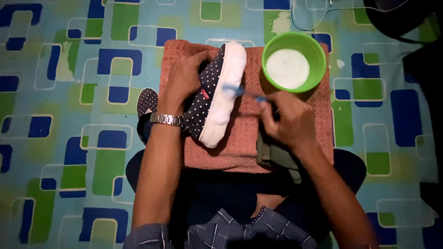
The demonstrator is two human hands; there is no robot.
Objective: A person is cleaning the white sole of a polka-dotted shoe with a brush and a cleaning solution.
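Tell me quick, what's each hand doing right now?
Left hand: closed on the polka-dot shoe, tilting it on the towel.
Right hand: closed on a blue toothbrush, bristles at the white sole.

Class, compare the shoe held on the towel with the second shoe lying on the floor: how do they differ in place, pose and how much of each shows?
The held shoe lies on the towel, gripped by the left hand; the second shoe lies on the patterned floor, untouched. The held shoe is tipped on its side, white sole showing; the second shoe shows only its toe, the rest hidden behind the arm. Both are dark with white dots.
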